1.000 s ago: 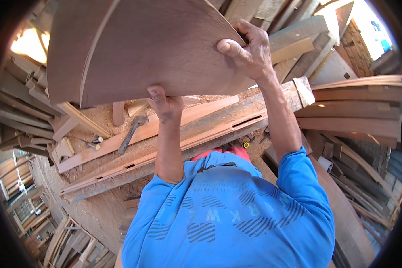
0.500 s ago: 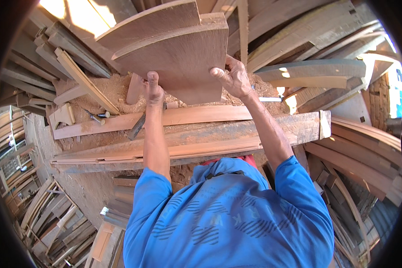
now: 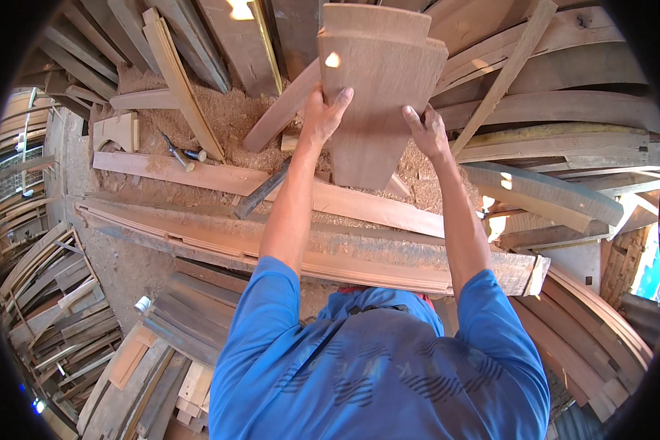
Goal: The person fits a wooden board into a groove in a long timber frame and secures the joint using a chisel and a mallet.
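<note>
A flat brown wooden panel (image 3: 380,95) is raised over the far side of the workbench, its lower end tapering and its upper edge stepped. On its left edge my left hand (image 3: 325,117) is closed, thumb lying on the face and fingers mostly hidden behind. My right hand (image 3: 427,133) grips the opposite edge in the same way. Below the panel runs a long, slightly curved plank (image 3: 227,174). A dark flat bar-like tool (image 3: 262,191) lies across that plank beside my left forearm.
Nearest my body, a long grooved strip (image 3: 213,246) rests along the heavy bench beam (image 3: 389,246). Small hand tools (image 3: 183,155) lie in sawdust at the left. Curved boards (image 3: 543,194) are stacked at the right, and more planks (image 3: 198,312) lie below the bench's left.
The panel has swung from a wide, slanted position to a narrower, more upright one, farther right in view. Both hands keep hold of its edges. The whole view has shifted and turned.
</note>
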{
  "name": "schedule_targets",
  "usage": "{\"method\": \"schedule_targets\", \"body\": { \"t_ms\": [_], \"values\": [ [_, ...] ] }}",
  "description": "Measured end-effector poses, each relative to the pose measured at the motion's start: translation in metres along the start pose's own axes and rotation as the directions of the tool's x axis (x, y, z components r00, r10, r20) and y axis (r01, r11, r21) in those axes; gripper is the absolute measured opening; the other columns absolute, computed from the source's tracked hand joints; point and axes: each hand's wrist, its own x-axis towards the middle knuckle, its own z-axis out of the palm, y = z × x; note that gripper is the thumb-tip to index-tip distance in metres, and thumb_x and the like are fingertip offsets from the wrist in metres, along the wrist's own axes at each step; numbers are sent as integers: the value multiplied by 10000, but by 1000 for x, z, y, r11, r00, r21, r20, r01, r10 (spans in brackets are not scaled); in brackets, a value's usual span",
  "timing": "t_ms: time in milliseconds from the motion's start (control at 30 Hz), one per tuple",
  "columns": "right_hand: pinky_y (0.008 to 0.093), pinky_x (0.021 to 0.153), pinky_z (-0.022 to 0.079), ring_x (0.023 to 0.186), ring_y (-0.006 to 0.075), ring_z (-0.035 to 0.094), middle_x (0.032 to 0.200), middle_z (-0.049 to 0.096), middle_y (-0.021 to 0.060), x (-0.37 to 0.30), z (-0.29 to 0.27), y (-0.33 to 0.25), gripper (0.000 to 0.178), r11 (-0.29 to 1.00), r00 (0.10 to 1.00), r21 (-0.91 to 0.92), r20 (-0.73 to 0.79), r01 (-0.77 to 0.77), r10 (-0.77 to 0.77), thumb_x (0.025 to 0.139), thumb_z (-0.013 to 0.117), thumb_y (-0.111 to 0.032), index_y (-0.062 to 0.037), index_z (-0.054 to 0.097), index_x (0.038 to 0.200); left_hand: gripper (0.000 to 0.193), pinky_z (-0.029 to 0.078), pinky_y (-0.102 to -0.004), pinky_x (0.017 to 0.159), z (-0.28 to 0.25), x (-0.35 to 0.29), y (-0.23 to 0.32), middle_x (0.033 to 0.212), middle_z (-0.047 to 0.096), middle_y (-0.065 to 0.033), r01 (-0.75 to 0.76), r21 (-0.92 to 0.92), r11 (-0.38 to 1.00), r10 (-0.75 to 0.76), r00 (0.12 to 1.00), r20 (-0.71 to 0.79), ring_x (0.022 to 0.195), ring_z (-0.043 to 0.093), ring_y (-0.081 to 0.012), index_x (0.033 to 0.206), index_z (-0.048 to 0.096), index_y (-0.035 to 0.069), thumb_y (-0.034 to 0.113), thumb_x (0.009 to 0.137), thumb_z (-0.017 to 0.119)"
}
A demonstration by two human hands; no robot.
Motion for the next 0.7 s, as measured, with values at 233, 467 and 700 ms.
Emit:
{"method": "schedule_targets", "body": {
  "t_ms": [233, 467, 700],
  "values": [
    [444, 1065, 448, 1245, 418, 586, 1337, 571, 345, 44, 11, 59, 856, 999, 999, -12, 0, -46, 46, 915, 650, -559, 135, 471, 1384, 789, 433, -414, 1067, -1, 32, -11, 1369, 564, -213, 111, -83, 990, -97, 983, 155, 1271, 543, -287, 1400, 479, -60, 466, 881, 756],
    [355, 807, 527, 923, 213, 690, 938, 734, 145, -76, -22, 99, 506, 908, 961, 320, 143, -271, 236, 964, 638, -459, 18, 724, 1109, 814, 455, -457, 1067, -157, -90, -115, 1400, 563, -254, 196, 916, 350, -489, 872, 0, 1288, 556, -391, 1386, 555, 41, 509, 770, 808],
    [343, 777, 541, 846, 178, 693, 905, 739, 126, -225, -95, 145, 495, 805, 851, 346, -31, -482, 524, 970, 602, -434, 38, 710, 1072, 540, 566, -461, 779, -155, -152, -108, 1043, 692, -162, 336, 941, -25, -871, 455, -185, 927, 689, -300, 1265, 558, 38, 268, 813, 743]
  ]
}}
